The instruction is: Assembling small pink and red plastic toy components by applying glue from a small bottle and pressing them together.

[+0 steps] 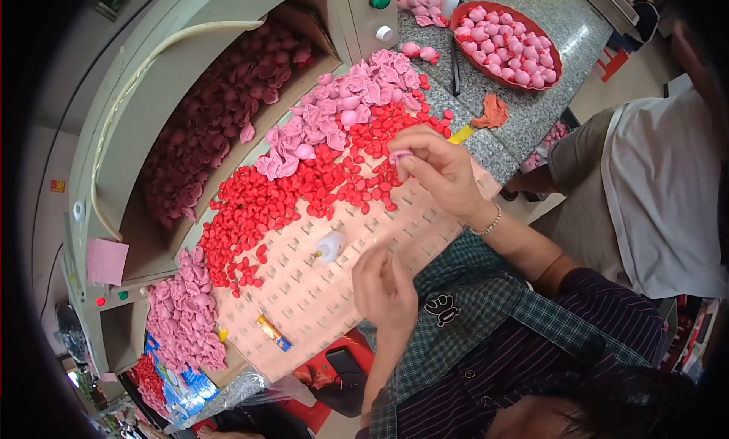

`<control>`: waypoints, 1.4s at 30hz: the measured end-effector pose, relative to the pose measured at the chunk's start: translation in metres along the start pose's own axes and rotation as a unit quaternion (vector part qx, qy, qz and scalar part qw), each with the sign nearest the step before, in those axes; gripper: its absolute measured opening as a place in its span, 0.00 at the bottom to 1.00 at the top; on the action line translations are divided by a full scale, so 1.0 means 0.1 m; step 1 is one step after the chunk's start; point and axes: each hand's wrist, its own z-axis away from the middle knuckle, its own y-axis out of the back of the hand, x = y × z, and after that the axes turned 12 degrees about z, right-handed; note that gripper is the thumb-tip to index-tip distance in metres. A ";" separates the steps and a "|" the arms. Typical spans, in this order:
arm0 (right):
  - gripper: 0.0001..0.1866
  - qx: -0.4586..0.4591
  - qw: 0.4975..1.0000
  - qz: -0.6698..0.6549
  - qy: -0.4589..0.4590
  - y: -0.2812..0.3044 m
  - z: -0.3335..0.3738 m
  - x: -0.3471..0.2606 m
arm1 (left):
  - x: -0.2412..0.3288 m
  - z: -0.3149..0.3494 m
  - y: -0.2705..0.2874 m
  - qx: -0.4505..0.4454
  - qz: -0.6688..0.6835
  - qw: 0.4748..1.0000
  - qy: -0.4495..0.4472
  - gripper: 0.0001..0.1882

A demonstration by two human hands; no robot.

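My right hand [437, 169], with a beaded bracelet at the wrist, pinches a small pink soft-looking piece [398, 157] between thumb and fingertips, above the scattered red pieces. Lower and to the left, my left hand [386, 291] is closed with its fingers curled in; whatever it may hold is hidden. Beyond it, a small white squeeze bottle [330, 246] with a brass-coloured tip lies on the patterned pink mat [307, 287]. A spread of small glossy red pieces [250, 203] covers the mat's far part. Behind them lies a heap of pink moulded pieces [304, 127].
A grey cabinet [175, 59] holds more pink pieces. Another pink pile [182, 310] lies at left, near a yellow-and-blue tube [273, 333]. A red basket [457, 36] with round pink figures stands on the granite counter [581, 40]. Another person [653, 188] stands at right.
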 end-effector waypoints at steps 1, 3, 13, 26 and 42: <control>0.14 0.012 0.999 -0.043 -0.010 0.00 0.10 -0.06 | 0.02 -0.08 -0.08 0.001 0.001 1.000 -0.005 0.09; 0.14 0.026 0.996 -0.084 -0.019 0.02 0.29 -0.14 | 0.04 -0.24 -0.23 -0.012 -0.033 0.997 0.069 0.10; 0.14 -0.008 0.972 -0.167 -0.165 0.18 0.64 -0.15 | -0.15 -0.39 -0.45 -0.021 -0.244 0.967 -0.073 0.11; 0.12 -0.052 0.971 -0.160 -0.168 -0.10 0.80 -0.16 | -0.07 0.01 -0.25 0.006 0.088 0.995 0.050 0.10; 0.12 -0.148 0.958 -0.162 -0.185 -0.27 0.88 -0.25 | 0.11 0.11 0.27 0.017 0.337 0.891 0.304 0.17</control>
